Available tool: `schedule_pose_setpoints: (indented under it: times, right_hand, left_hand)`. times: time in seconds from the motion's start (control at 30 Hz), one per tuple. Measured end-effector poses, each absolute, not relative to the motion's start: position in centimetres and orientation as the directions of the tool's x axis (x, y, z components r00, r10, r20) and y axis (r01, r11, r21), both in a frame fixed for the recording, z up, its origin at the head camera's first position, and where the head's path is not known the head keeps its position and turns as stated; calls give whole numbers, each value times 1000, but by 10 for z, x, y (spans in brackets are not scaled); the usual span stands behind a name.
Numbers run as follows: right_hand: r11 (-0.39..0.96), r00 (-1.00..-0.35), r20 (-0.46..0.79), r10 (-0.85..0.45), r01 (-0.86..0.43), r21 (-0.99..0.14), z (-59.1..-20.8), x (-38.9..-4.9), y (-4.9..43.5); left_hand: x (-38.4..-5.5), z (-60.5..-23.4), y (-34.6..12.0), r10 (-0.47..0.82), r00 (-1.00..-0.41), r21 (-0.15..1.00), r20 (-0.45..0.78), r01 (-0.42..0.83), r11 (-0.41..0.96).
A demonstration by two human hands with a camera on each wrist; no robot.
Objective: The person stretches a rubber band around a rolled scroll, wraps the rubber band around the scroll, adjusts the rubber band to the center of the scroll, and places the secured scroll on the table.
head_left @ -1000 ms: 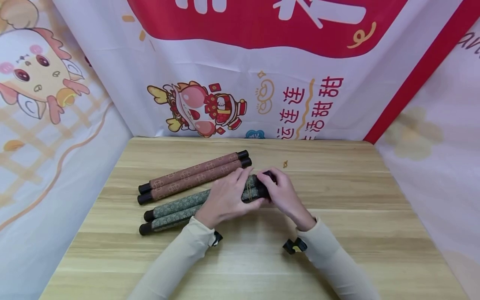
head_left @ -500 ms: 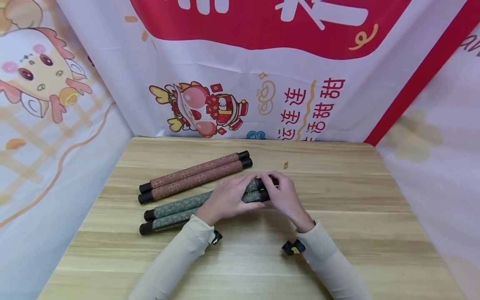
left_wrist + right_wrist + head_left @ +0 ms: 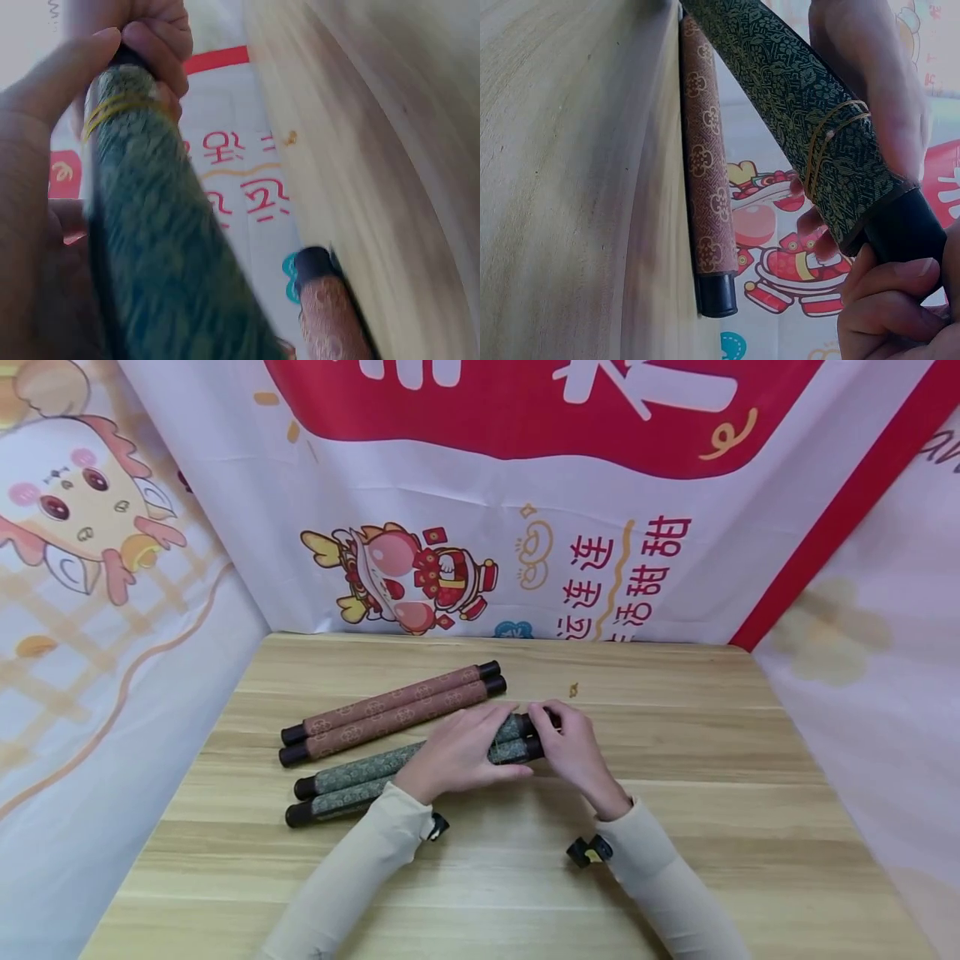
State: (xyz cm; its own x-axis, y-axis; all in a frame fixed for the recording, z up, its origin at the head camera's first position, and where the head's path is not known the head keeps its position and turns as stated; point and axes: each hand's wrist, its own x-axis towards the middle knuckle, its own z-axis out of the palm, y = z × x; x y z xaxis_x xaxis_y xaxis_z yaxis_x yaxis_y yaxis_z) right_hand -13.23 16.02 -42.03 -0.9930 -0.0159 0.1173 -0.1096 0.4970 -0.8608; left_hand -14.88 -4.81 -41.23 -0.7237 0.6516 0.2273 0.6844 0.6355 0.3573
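A green patterned scroll, rolled into two side-by-side rods with black ends, slants across the table. My left hand grips it near its right end, thumb on the near side. At that end my right hand holds the black knobs, its fingers curled round them in the right wrist view. A thin yellow rubber band is looped round the scroll just short of the knobs. Part of the scroll's middle is hidden under my left hand. Behind it lies a reddish-brown scroll with flower patterns, touched by neither hand.
A small twisted yellowish-brown loop lies on the wooden table beyond my right hand. At the table's back edge hangs a white and red printed cloth. Printed cloths also flank the left and right sides.
My right hand has shifted slightly to the right along the knobs, and more of the black ends shows between the hands. The left hand keeps its grip; the brown scroll stays put.
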Motion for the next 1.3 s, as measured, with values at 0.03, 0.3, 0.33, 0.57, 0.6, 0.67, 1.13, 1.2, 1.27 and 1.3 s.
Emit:
schedule_pose_setpoints:
  times: [0.03, 0.3, 0.33, 0.57, 0.6, 0.67, 1.13, 1.2, 1.27, 1.3]
  right_hand:
    - [495, -993, 120, -15, -112, -862, -420, -132, 160]
    - [510, -993, 118, -15, -109, -853, -424, -126, 165]
    - [512, -993, 120, -15, -111, -852, -425, -126, 166]
    - [510, -993, 117, -7, -104, -854, -428, -124, 161]
    - [507, -993, 116, -3, -101, -856, -429, -125, 161]
    - [503, -993, 114, 4, -97, -859, -428, -124, 159]
    - [477, -995, 92, -22, -92, -874, -430, -123, 152]
    - [476, -996, 87, -25, -88, -875, -429, -123, 152]
    - [477, -996, 86, -23, -86, -875, -428, -124, 151]
    - [479, -996, 87, -22, -87, -874, -428, -124, 151]
  left_hand:
    - [-150, -413, -46, 658, -718, 363, 226, 689, 627]
    - [-146, -427, -62, 639, -750, 439, 168, 638, 633]
    - [-146, -428, -65, 636, -756, 447, 158, 629, 636]
    - [-145, -417, -60, 652, -738, 384, 174, 661, 645]
    - [-146, -415, -54, 661, -728, 364, 184, 675, 642]
    - [-146, -411, -42, 678, -707, 339, 203, 700, 629]
    - [-142, -425, -42, 609, -784, 309, 123, 613, 727]
    - [-140, -426, -50, 593, -797, 339, 113, 592, 731]
    - [-138, -427, -58, 577, -810, 362, 105, 572, 736]
    - [-137, -428, -62, 571, -815, 372, 98, 562, 739]
